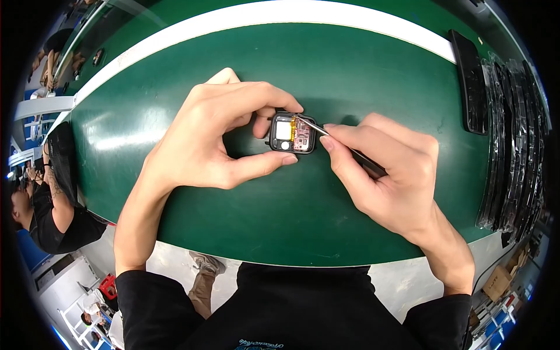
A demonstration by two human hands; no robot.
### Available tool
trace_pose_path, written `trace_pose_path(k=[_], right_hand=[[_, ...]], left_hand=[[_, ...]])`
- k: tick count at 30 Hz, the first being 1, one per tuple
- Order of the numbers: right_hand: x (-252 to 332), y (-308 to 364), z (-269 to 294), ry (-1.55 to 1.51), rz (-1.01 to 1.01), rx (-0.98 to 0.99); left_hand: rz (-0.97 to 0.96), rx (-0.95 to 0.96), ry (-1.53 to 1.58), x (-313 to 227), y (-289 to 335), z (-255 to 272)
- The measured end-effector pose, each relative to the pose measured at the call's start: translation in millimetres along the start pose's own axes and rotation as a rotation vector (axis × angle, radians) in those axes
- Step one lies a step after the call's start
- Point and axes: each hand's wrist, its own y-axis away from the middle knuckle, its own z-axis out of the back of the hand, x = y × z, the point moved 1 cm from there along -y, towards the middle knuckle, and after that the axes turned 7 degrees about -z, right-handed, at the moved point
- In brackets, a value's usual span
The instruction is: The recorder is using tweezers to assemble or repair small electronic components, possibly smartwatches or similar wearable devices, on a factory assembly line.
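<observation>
Square device: a small black-cased electronic device [299, 142] with its interior exposed, near the center of the frame, just above the middle.
Interior parts: a white rectangular block [283, 129] at left, a yellow strip [293, 129] beside it, a reddish circuit board [303, 137] at right, and a round silvery disc [285, 146] at lower left.
Left hand: the left hand [201, 137], left of center, is curved around the device, gripping it between the index fingertip at the upper edge and the thumb at the lower edge; the other fingers are bent at its left.
Right hand: the right hand [396, 166], right of center, is closed in a pinch around a slender tool.
Slender tool: the metal-tipped slender tool [315, 126] slants toward the upper left, its point over the upper part of the open case; contact cannot be told.
Work surface: a green tabletop [245, 216], crossed by a curved white strip [280, 13] along the top of the frame.
Right margin: a black flat case [468, 81] at upper right, next to a stack of black trays [508, 151] in clear wrapping.
Left margin: a co-worker [52, 219] in a black top.
Lower edge: the wearer's black shirt [303, 303]; a gray shoe [210, 263] lies to its left.
</observation>
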Motion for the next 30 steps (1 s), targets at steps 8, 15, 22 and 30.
trace_pose_path(k=[8,15,22,30], right_hand=[[2.4,1.4,1.9,0.046,0.023,0.001],[2.8,-9.0,9.4,-0.085,-0.097,-0.082],[11.9,-8.0,4.3,-0.120,-0.102,0.002],[10.8,-3.5,3.2,-0.032,-0.088,0.048]], left_hand=[[0.010,-0.004,0.009,2.2,0.7,-1.7],[-0.024,-0.007,-0.003,2.3,0.6,-0.2],[-0.009,-0.043,0.076,3.7,2.6,-4.8],[-0.016,-0.073,0.064,5.5,4.3,-7.3]])
